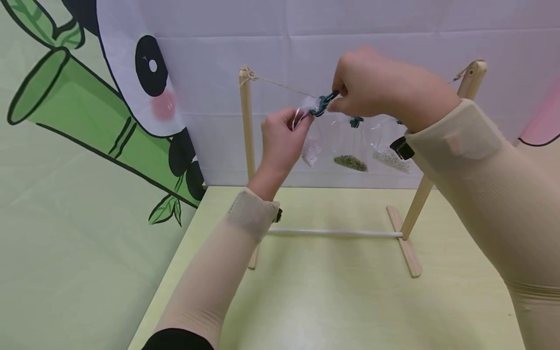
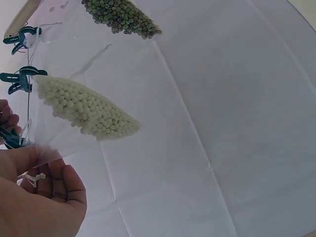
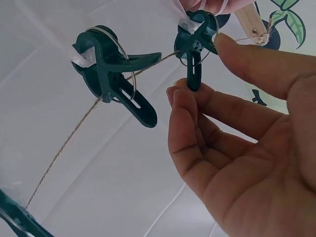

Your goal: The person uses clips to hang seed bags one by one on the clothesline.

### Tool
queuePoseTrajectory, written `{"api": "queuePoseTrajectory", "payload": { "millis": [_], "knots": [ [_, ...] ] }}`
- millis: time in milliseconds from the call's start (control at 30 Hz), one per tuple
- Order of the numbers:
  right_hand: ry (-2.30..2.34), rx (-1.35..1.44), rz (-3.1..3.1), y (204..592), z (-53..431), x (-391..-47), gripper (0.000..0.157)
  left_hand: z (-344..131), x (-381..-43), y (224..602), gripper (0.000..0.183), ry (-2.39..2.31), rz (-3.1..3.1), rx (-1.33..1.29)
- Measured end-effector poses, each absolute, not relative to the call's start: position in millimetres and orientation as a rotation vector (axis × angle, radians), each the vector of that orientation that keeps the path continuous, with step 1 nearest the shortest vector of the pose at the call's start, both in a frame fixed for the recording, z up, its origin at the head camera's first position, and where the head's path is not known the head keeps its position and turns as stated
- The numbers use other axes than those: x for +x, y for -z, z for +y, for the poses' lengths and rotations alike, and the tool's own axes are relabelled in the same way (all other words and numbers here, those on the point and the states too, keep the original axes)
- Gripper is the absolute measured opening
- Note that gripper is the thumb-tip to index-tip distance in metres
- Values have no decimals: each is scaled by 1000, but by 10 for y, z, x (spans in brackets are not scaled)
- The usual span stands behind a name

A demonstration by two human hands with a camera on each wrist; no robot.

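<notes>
My right hand (image 1: pixel 367 82) pinches the handles of a dark green plastic clip (image 3: pixel 195 44) between thumb and fingers, at the string (image 3: pixel 69 136). Just below and to the left, my left hand (image 1: pixel 284 141) pinches the top of a clear plastic bag (image 2: pixel 59 143) right beside the clip's mouth. Pale round beads (image 2: pixel 84 106) lie in the lower part of this bag. Along the same string sits another green clip (image 3: pixel 106 64), and a bag of green grains (image 1: pixel 350 163) hangs next to the held one.
Farther right hangs a bag of whitish beads (image 1: pixel 391 158). The string runs between two wooden posts (image 1: pixel 246 121), joined low down by a white rod (image 1: pixel 332 233) on wooden feet (image 1: pixel 404 243). They stand on a pale table (image 1: pixel 341 301) before a printed cloth (image 1: pixel 210 63).
</notes>
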State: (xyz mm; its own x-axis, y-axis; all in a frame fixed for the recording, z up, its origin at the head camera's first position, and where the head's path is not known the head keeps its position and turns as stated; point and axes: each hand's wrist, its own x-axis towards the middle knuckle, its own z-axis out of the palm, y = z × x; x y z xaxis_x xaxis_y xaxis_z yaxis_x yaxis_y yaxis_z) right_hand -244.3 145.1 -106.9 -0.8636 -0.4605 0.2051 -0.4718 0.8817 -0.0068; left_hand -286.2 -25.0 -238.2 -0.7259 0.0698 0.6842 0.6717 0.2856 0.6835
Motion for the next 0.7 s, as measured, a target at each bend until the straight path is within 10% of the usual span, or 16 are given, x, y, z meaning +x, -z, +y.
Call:
{"api": "queuePoseTrajectory", "payload": {
  "millis": [700],
  "knots": [
    [-226, 885, -2704, 1231, 1516, -2301, 43, -294, -2776, 2526, 16, 1604, -2104, -612]
  ]
}}
